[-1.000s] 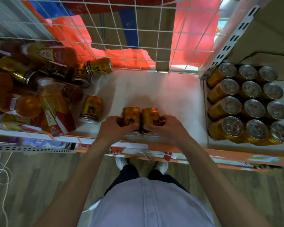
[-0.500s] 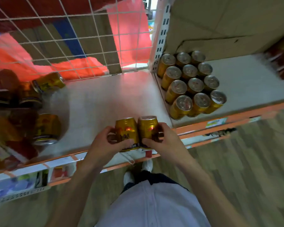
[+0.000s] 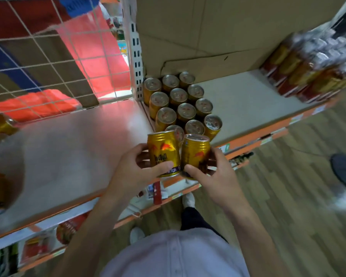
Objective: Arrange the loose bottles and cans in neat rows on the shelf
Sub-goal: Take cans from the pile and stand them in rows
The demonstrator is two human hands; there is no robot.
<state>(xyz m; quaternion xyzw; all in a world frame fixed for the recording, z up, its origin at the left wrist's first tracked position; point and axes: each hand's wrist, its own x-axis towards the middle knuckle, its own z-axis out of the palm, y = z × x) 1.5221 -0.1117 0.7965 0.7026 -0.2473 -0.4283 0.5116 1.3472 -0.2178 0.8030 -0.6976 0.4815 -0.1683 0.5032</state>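
Observation:
My left hand grips a gold can and my right hand grips a second gold can. Both cans are upright, side by side, held in the air just in front of the shelf's orange front edge. Right behind them stands a block of gold cans in three neat rows on the right-hand shelf. At the far left edge lie loose cans and bottles, blurred and mostly out of frame.
A white slotted upright divides the left shelf from the right one. A wire mesh panel backs the left shelf and cardboard backs the right. Shrink-wrapped bottles stand at the far right. Wooden floor lies below.
Both hands lifted the two cans off the left shelf and carried them right, up to the front of the arranged can block. The view swung right, leaving the loose pile at the edge.

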